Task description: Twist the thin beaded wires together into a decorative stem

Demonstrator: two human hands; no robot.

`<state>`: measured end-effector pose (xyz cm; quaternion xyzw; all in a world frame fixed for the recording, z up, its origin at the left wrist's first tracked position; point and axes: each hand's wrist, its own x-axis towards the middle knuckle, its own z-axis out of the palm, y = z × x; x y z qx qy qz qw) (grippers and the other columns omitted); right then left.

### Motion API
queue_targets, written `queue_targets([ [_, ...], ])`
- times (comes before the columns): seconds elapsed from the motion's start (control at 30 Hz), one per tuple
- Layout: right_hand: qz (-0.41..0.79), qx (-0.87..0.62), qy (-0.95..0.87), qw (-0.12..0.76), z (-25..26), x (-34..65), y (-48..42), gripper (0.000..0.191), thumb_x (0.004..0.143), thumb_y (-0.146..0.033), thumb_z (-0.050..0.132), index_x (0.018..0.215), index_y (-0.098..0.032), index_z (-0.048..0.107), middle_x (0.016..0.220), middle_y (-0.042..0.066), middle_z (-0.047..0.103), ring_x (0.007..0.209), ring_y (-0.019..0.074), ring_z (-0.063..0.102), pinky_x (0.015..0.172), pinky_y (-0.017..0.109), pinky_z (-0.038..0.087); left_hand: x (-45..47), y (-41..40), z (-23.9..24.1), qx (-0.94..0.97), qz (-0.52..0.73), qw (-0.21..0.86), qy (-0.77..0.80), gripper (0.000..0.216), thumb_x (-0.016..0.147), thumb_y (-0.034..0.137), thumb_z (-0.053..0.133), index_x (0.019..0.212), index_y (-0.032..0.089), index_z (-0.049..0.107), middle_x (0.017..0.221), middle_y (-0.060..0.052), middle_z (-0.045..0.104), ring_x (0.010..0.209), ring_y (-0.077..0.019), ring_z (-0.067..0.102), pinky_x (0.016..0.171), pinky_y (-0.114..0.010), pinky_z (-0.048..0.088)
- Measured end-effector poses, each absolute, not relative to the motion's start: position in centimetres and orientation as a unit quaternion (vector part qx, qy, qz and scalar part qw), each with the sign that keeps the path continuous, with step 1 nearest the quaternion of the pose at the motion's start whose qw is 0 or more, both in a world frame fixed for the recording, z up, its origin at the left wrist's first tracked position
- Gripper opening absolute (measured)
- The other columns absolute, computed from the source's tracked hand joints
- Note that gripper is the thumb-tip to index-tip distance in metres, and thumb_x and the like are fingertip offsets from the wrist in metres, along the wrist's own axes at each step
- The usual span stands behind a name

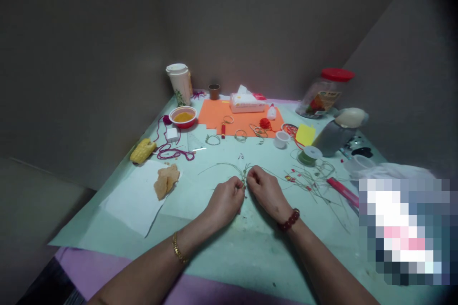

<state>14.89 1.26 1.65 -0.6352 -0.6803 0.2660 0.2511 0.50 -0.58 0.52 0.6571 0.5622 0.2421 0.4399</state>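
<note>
My left hand (229,198) is closed in a pinch on a bundle of thin green cord (244,175) at the middle of the table. Close beside it, my right hand (267,191) has its fingers bent together at the same strands; its fingertips are partly hidden. Loose cord ends fan out to the left and beyond the hands. Finished-looking cord loops, such as a green bracelet (241,136), lie farther back. To the right are tangled green cords with small red pieces (304,182) and a green cord spool (309,155).
Crackers (166,181) lie on white paper (132,205) at left, near a corn cob (143,151). Behind stand a red bowl (183,117), paper cup (180,85), tissue pack (247,103) and red-lidded jar (320,96). A dark bottle (332,136) leans at right.
</note>
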Motion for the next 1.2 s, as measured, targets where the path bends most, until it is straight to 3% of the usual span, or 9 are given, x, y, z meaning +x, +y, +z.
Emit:
queue_targets([
  [0.17,0.266,-0.623,-0.697,0.235,1.1,15.1,1.5,0.011,0.072,-0.015,0.047,0.076,-0.02,0.055,0.065,-0.002,0.056,0.061,0.0139,0.049,0.058,0.024,0.032,0.5,-0.6,0.0,0.655,0.245,0.44,0.563,0.022,0.088,0.035,0.042,0.083,0.018,0.056,0.048,0.004,0.057,0.048,-0.0118,0.051,0.054,-0.022,0.034],
  [0.4,0.234,-0.633,-0.695,0.248,1.1,14.5,1.7,0.012,0.072,-0.016,0.046,0.061,-0.02,0.048,0.065,0.001,0.056,0.061,0.0133,0.048,0.057,0.024,0.032,0.5,-0.7,0.0,0.652,0.255,0.433,0.567,0.022,0.088,0.036,0.042,0.079,0.02,0.053,0.048,0.004,0.055,0.049,-0.0116,0.051,0.055,-0.022,0.033],
  [0.57,0.46,-0.641,-0.547,0.28,2.5,14.5,1.1,0.006,0.076,-0.024,0.042,0.075,-0.022,0.048,0.045,-0.007,0.047,0.037,0.0109,0.042,0.04,0.021,0.032,0.6,-0.8,0.2,0.643,0.265,0.442,0.567,0.024,0.089,0.038,0.042,0.077,0.019,0.052,0.05,0.005,0.054,0.047,-0.0102,0.049,0.053,-0.021,0.033],
  [0.63,0.538,-0.622,-0.489,0.29,2.9,14.6,1.0,0.009,0.076,-0.026,0.044,0.082,-0.021,0.048,0.046,-0.008,0.049,0.031,0.009,0.038,0.033,0.02,0.029,0.6,-0.9,0.2,0.634,0.276,0.45,0.565,0.024,0.089,0.039,0.042,0.077,0.019,0.051,0.049,0.005,0.053,0.045,-0.0095,0.048,0.051,-0.02,0.033],
  [0.77,0.586,-0.603,-0.46,0.285,3.2,14.9,1.1,0.014,0.073,-0.026,0.05,0.085,-0.019,0.05,0.068,-0.001,0.063,0.033,0.005,0.039,0.03,0.018,0.03,0.6,-0.8,0.2,0.625,0.292,0.46,0.559,0.022,0.089,0.037,0.042,0.079,0.019,0.052,0.049,0.005,0.052,0.045,-0.0092,0.048,0.05,-0.019,0.033],
  [0.97,0.638,-0.562,-0.478,0.221,3.0,15.5,1.1,0.011,0.076,-0.028,0.052,0.079,-0.018,0.052,0.055,-0.005,0.056,0.033,0.0043,0.033,0.032,0.017,0.022,0.5,-0.6,0.0,0.618,0.301,0.463,0.56,0.018,0.088,0.033,0.042,0.081,0.02,0.051,0.049,0.006,0.052,0.046,-0.0091,0.048,0.05,-0.019,0.033],
  [1.1,0.557,-0.592,-0.543,0.211,2.5,15.7,1.3,0.011,0.075,-0.027,0.052,0.069,-0.017,0.054,0.046,-0.007,0.042,0.039,0.0062,0.03,0.039,0.02,0.021,0.5,-0.5,-0.3,0.617,0.299,0.463,0.562,0.019,0.088,0.034,0.042,0.079,0.02,0.051,0.048,0.006,0.051,0.045,-0.0089,0.045,0.049,-0.019,0.032],
  [1.2,0.399,-0.636,-0.62,0.227,2.2,15.6,1.5,0.015,0.075,-0.024,0.053,0.063,-0.017,0.057,0.053,-0.003,0.05,0.052,0.0093,0.042,0.05,0.022,0.028,0.5,-0.5,-0.5,0.621,0.296,0.462,0.559,0.016,0.087,0.03,0.042,0.08,0.02,0.053,0.049,0.006,0.05,0.045,-0.0088,0.045,0.048,-0.019,0.031],
])
